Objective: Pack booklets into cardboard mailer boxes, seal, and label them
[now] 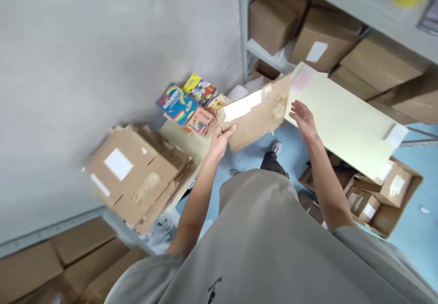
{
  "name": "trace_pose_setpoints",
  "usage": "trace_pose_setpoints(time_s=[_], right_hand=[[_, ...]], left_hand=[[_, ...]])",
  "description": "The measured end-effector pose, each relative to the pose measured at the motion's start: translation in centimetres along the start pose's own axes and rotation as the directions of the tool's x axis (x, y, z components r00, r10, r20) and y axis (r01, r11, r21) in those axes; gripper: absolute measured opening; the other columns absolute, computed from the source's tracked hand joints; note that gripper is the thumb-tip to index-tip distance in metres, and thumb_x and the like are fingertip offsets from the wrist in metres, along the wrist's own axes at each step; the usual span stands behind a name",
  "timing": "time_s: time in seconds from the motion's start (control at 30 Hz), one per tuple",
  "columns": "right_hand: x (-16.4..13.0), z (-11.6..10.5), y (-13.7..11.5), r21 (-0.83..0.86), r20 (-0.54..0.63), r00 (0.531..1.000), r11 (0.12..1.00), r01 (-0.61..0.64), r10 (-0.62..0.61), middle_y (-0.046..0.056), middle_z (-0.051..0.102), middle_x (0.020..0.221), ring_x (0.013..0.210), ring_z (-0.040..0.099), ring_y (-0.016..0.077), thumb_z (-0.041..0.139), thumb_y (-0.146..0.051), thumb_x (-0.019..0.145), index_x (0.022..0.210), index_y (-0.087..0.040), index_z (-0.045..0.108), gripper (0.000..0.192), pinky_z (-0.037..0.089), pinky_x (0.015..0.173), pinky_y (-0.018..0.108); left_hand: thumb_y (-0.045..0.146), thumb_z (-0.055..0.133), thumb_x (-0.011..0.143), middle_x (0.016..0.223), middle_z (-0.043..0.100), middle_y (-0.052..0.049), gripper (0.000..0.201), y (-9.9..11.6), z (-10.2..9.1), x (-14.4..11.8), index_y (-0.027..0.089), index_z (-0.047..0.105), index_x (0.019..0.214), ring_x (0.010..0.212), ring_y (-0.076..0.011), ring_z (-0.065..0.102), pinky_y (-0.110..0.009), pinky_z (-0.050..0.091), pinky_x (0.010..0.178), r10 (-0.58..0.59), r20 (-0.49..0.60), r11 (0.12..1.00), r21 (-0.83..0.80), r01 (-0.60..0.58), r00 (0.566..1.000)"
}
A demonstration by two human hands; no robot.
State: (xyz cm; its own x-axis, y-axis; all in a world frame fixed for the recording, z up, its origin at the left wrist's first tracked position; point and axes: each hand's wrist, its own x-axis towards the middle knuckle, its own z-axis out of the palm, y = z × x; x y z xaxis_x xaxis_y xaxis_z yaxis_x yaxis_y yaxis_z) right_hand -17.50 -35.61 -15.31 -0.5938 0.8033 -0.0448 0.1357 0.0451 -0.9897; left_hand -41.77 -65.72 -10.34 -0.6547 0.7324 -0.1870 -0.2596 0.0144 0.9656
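Two hands were up at chest height w/ a flattened cardboard box between them. Left hand was clamped on its lower left corner, thumb on top, fingers under, so the sheet stayed level and off the floor. Right hand was spread flat, fingers apart, at the box's right edge where it met a pale yellow board; couldn't tell if it touched either one. Board slanted across the shelf front, prob. leaning there. Stack of flattened boxes lay on the grey surface to the left, colourful booklets just behind it. Open carton sat on the blue floor, lower right.
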Motion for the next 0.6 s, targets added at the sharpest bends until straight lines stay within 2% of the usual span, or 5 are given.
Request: trace_pose_setpoints(time_s=[0.1, 0.2, 0.33, 0.47, 0.6], right_hand=[[0.8, -8.4, 2.6, -0.029, -0.1, 0.995, 0.999, -0.023, 0.02, 0.013, 0.082, 0.149, 0.141, 0.078, 0.0382, 0.1, -0.076, 0.078, 0.146, -0.032, 0.077, 0.084, 0.06, 0.132, 0.068], [0.7, -16.1, 4.4, -0.044, -0.212, 0.975, 0.996, -0.08, 0.069, 0.009, 0.087, 0.123, 0.117, 0.082, 0.0327, 0.101, -0.065, 0.078, 0.126, -0.029, 0.081, 0.063, 0.067, 0.122, 0.063], [-0.5, -24.5, 6.2, 0.014, -0.291, 0.943, 0.987, -0.161, 0.158, 0.005, 0.084, 0.111, 0.101, 0.081, 0.0268, 0.097, -0.063, 0.082, 0.11, -0.028, 0.077, 0.049, 0.074, 0.103, 0.053], [-1.5, -28.9, 7.3, -0.028, -0.416, 0.894, 0.981, -0.193, 0.164, 0.007, 0.085, 0.113, 0.106, 0.082, 0.0293, 0.094, -0.071, 0.083, 0.115, -0.03, 0.074, 0.056, 0.074, 0.106, 0.052], [-1.5, -29.8, 7.9, -0.028, -0.498, 0.845, 0.97, -0.242, 0.196, 0.014, 0.082, 0.135, 0.127, 0.079, 0.0355, 0.084, -0.081, 0.089, 0.133, -0.03, 0.071, 0.069, 0.068, 0.122, 0.062]], left_hand=[[0.071, 0.105, 0.078, 0.131, 0.092, -0.015, 0.074, -1.3, 7.4, 5.2, 0.019, 0.088, 0.129, 0.147, -0.044, 0.079, -0.063, 0.058, 0.133, -0.108, 0.167, 0.994, 0.019, 0.106, 0.98], [0.072, 0.106, 0.074, 0.129, 0.092, -0.015, 0.076, -2.6, 14.2, 10.7, 0.019, 0.089, 0.126, 0.143, -0.0444, 0.08, -0.061, 0.058, 0.132, -0.172, 0.267, 0.983, 0.111, 0.147, 0.948], [0.069, 0.105, 0.073, 0.14, 0.09, -0.015, 0.075, -5.3, 23.2, 16.9, 0.021, 0.086, 0.128, 0.145, -0.0426, 0.079, -0.058, 0.058, 0.133, -0.217, 0.341, 0.959, 0.251, 0.134, 0.915], [0.06, 0.097, 0.085, 0.151, 0.084, -0.016, 0.063, -8.7, 30.7, 21.0, 0.024, 0.078, 0.133, 0.149, -0.0377, 0.075, -0.054, 0.054, 0.136, -0.167, 0.29, 0.937, 0.346, 0.059, 0.942], [0.051, 0.085, 0.096, 0.15, 0.082, -0.015, 0.046, -10.2, 34.5, 23.6, 0.025, 0.074, 0.133, 0.154, -0.0372, 0.071, -0.056, 0.049, 0.14, -0.191, 0.352, 0.905, 0.425, 0.025, 0.916]])
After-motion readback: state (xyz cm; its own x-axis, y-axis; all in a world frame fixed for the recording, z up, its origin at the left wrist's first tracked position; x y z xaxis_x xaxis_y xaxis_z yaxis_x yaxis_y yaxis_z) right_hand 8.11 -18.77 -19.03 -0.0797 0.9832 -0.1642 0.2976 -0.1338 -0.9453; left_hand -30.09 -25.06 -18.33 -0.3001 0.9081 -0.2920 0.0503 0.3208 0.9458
